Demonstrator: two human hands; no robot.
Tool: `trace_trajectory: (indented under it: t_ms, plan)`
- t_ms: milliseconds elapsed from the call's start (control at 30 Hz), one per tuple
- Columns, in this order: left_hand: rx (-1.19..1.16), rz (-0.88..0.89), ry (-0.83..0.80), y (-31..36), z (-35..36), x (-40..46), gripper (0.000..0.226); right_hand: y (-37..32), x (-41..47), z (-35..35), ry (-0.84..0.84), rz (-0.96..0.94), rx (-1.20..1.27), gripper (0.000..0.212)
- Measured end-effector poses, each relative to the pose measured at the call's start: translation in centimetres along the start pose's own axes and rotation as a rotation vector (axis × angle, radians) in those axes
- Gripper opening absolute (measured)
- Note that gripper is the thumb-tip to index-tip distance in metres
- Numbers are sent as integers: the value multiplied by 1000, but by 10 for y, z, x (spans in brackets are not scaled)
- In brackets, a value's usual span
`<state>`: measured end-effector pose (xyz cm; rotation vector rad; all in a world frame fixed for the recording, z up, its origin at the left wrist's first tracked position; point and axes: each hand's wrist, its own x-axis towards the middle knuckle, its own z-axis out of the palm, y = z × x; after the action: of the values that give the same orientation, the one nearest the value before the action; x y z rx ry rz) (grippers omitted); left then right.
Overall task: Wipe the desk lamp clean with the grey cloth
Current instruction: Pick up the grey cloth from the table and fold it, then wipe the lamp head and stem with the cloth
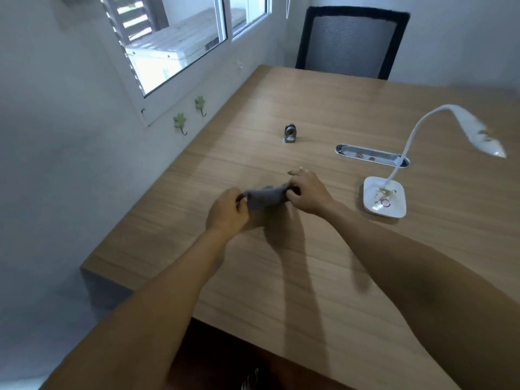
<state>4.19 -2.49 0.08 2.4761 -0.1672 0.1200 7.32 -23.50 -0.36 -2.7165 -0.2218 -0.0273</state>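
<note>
- Grey cloth: soft, bunched fabric, held above the wood-grain desk between both hands.
- Left hand: fingers closed on the cloth's left end.
- Right hand: thumb and fingers pinched on the cloth's right end.
- Desk lamp: white glossy plastic, rounded square base, curved gooseneck, flat head; debris specks on base and head. Stands right of the hands, apart from the cloth.
- Oval metal cable tray is recessed just behind the lamp base.
</note>
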Motion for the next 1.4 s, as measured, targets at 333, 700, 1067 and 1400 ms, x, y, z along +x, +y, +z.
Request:
trace_trajectory:
  t_ms: [333,700,1067,1400]
  plan:
    - [-554,-241,-229,84,-12,41,22,24,-60,-86,140,554,1026,23]
    - [-635,-305,-386,149,47,30,18,77,-162,-91,29,691,1418,51]
    - [-462,-121,-500,188,104,6,42,111,-199,-106,444,809,1166,32]
    - [-649,-257,-931,186,93,6,72,119,-207,-121,32,671,909,34]
